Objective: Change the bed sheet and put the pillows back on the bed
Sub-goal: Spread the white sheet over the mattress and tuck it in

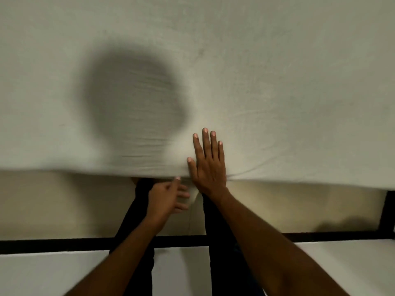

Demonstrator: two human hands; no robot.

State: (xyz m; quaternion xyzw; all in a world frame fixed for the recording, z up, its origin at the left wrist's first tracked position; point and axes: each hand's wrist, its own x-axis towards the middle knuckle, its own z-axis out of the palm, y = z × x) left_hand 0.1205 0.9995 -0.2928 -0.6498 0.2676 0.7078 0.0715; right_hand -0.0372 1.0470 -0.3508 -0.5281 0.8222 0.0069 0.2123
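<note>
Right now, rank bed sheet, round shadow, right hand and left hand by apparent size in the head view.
1. bed sheet
2. round shadow
3. right hand, spread flat
4. left hand, blurred, only slightly smaller

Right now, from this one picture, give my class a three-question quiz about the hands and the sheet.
1. True or false: the right hand lies flat on top of the sheet.
2. Where is the left hand? A on top of the sheet; B below the sheet's edge; C out of view.
3. Fill in: the round dark patch on the sheet is a ____.
Key: 1 true; 2 B; 3 shadow.
</note>
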